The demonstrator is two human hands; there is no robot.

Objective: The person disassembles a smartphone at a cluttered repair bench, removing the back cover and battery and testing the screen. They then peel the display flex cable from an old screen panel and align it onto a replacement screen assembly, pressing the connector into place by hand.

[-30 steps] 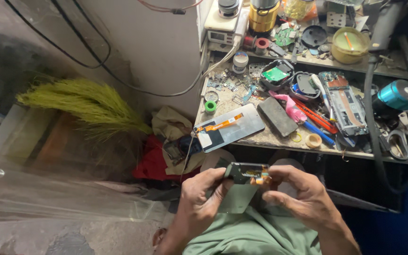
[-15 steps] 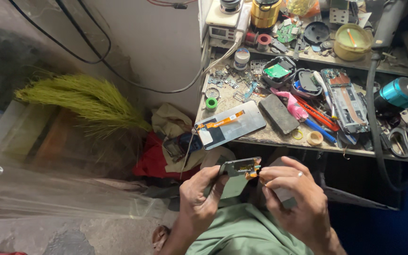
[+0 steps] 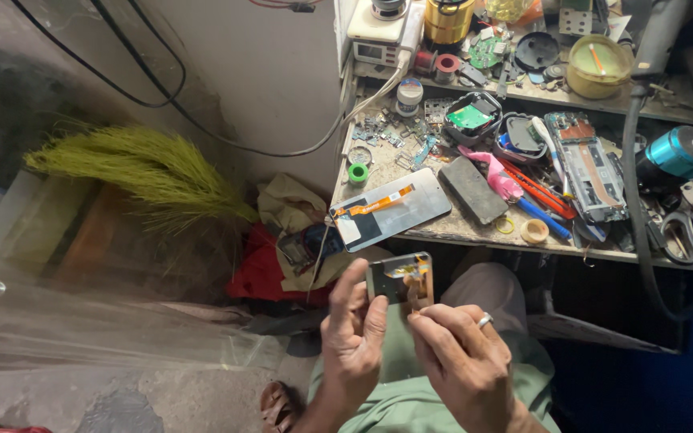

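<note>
My left hand (image 3: 352,335) holds a phone screen panel (image 3: 393,279) upright by its left edge, its shiny back with an orange flex cable facing me. The fingers of my right hand (image 3: 457,353), which wears a ring, pinch at the panel's lower right part near the flex cable. Both hands are above my lap, just below the front edge of the workbench (image 3: 475,232). A second screen panel (image 3: 391,208) with an orange flex lies flat on the bench near that edge.
The bench holds a dark phone body (image 3: 472,189), an opened phone frame (image 3: 587,164), screwdrivers (image 3: 535,196), tape rolls, scissors (image 3: 683,232), a blue cylinder (image 3: 679,154) and small parts. A green broom (image 3: 146,168) and cloths lie on the floor at left.
The panel has turned from lying sideways to standing upright in my left hand. My right hand has shifted from its right end to its lower right edge.
</note>
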